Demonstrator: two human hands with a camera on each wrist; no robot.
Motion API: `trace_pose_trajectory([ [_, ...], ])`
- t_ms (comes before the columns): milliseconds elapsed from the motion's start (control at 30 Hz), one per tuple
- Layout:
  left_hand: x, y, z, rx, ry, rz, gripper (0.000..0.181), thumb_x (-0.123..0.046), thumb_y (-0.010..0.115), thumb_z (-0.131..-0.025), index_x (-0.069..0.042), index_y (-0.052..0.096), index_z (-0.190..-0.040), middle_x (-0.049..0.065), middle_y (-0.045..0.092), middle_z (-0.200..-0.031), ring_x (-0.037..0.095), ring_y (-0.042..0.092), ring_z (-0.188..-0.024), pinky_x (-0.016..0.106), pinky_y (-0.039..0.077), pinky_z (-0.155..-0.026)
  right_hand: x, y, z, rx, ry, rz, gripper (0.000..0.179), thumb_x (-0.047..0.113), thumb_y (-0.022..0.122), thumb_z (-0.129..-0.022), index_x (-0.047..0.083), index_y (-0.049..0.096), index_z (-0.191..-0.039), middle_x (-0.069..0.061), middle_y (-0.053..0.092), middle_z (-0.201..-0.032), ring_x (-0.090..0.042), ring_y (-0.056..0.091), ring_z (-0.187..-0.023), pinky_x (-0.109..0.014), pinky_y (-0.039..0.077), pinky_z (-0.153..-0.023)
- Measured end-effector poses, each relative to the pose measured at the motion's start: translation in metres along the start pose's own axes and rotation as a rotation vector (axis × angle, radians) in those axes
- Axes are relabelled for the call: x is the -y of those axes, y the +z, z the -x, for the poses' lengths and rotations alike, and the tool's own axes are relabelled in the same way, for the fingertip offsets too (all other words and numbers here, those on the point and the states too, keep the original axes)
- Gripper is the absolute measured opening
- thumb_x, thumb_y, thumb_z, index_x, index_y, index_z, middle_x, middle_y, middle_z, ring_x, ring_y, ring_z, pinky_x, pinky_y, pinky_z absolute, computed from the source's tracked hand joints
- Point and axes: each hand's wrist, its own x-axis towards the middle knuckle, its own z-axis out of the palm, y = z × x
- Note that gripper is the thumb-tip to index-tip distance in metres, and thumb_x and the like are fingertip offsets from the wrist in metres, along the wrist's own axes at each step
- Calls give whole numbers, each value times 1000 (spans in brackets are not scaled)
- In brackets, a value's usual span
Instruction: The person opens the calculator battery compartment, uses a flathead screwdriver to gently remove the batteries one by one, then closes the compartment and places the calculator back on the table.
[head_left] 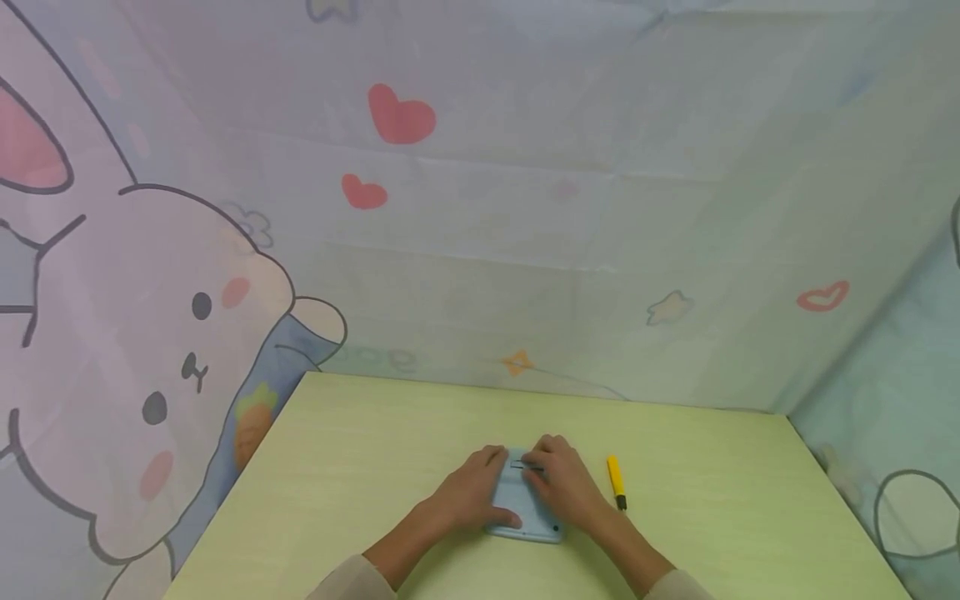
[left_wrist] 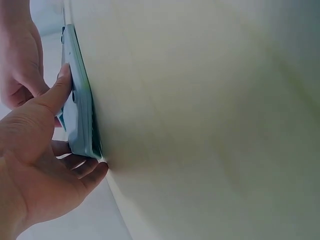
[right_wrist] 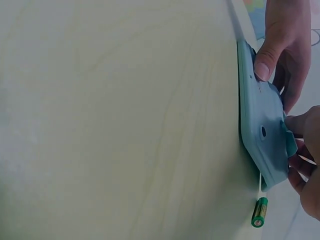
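A light blue, flat plastic device (head_left: 528, 518) with rounded corners lies on the table, a slotted area near its far end. My left hand (head_left: 471, 492) grips its left side, thumb over the top face and fingers round the edge. At the far right of the device, my right hand (head_left: 567, 485) pinches a small raised light blue cover (right_wrist: 291, 144) between thumb and fingers. A green battery (right_wrist: 259, 212) lies on the table just beyond the device in the right wrist view; the right hand hides that spot in the head view.
To the right of the right hand lies a slim tool (head_left: 616, 477) with a yellow handle and black end. The pale yellow-green table (head_left: 375, 433) meets a printed cloth backdrop (head_left: 480, 275) at its far edge. More cloth hangs at both sides.
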Motion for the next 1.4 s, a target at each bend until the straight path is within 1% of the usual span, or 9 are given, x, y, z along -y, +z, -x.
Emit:
trace_pose_trajectory([
  [167, -1, 0, 1, -3, 4, -9, 110, -59, 87, -82, 0, 38, -161, 15, 42, -162, 31, 43, -148, 43, 45, -115, -1, 3, 4, -33, 27, -7, 17, 11, 81, -94, 7, 80, -110, 2, 63, -102, -15, 55, -97, -37, 53, -85],
  [333, 0, 0, 1, -2, 5, -7, 110, -59, 86, -82, 1, 37, -161, 15, 41, -162, 31, 42, -149, 44, 45, -115, -2, 4, 3, -66, 58, -39, 13, 13, 80, -96, 10, 82, -108, 5, 64, -102, -14, 57, -97, -36, 54, -86],
  [533, 2, 3, 0, 0, -1, 5, 110, -60, 85, -83, 0, 37, -162, 14, 41, -163, 31, 42, -149, 43, 45, -115, -5, 6, 2, -106, 43, -53, 11, 11, 82, -94, 11, 84, -105, 5, 67, -100, -13, 61, -95, -35, 56, -84],
  [733, 2, 1, 0, -1, 0, -2, 109, -60, 85, -84, -1, 37, -162, 14, 41, -163, 31, 42, -149, 44, 45, -115, -5, 7, 1, -106, 32, -48, 10, 10, 83, -92, 11, 84, -102, 5, 68, -98, -13, 60, -94, -34, 56, -82],
  [867, 0, 0, 2, 1, 4, 5, 110, -60, 85, -83, 0, 37, -161, 15, 41, -163, 31, 42, -149, 44, 45, -116, -3, 7, 0, -120, 54, -56, 10, 10, 82, -93, 10, 84, -104, 5, 67, -98, -13, 60, -94, -34, 56, -82],
  [967, -1, -1, 2, 4, 5, 4, 110, -60, 85, -83, -1, 37, -162, 15, 41, -163, 31, 42, -149, 44, 45, -116, -2, 7, 0, -131, 81, -80, 10, 10, 82, -94, 9, 83, -104, 5, 68, -98, -13, 62, -94, -35, 57, -83],
  [1133, -1, -1, 2, 8, 3, 3, 110, -62, 84, -83, -1, 36, -162, 15, 40, -163, 32, 42, -149, 44, 46, -115, -3, 8, 0, -124, 117, -116, 10, 10, 82, -94, 10, 83, -104, 7, 69, -99, -13, 64, -96, -36, 58, -84],
  [1400, 0, 0, 1, 14, -1, 0, 110, -62, 83, -84, -1, 36, -162, 15, 40, -163, 31, 42, -149, 44, 46, -115, -2, 8, 0, -113, 120, -139, 10, 9, 81, -94, 11, 83, -104, 6, 71, -100, -15, 67, -96, -38, 58, -86],
])
